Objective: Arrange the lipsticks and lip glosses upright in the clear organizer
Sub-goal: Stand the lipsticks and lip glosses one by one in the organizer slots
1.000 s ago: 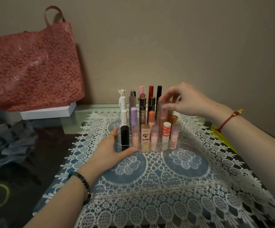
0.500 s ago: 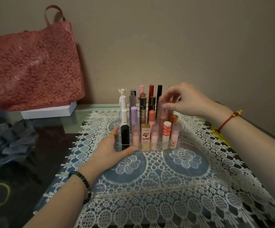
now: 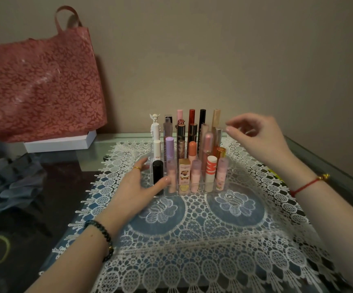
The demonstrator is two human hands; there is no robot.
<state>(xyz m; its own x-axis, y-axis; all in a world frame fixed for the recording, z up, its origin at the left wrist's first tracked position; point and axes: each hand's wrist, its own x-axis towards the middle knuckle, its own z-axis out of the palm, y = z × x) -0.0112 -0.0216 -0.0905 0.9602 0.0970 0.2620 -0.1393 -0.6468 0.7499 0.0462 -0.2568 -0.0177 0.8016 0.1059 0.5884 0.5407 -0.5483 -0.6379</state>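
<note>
Our left hand (image 3: 136, 188), fingers straight, steadies the clear organizer (image 3: 192, 192) on the worktop (image 3: 65, 197), lipsticks (image 3: 211, 172) upright inside. Our right hand (image 3: 260, 137) hovers beside, fingers loose and empty; we should nudge any leaning tube gently.

Clear organizer (image 3: 192, 193) stands level, packed with upright tubes in what looks like four rows, the clear cell walls being hard to make out. Front row holds a black lipstick (image 3: 157, 172), a square cream-and-gold tube (image 3: 184, 173), a white orange-striped tube (image 3: 211, 173) and frosted pink glosses (image 3: 195, 176) between them. Behind stand a lilac tube (image 3: 169, 149), a white figurine-capped tube (image 3: 155, 127), and at the back a tall red tube (image 3: 191, 116), a tall black tube (image 3: 202, 116) and a tall gold tube (image 3: 216, 118).
</note>
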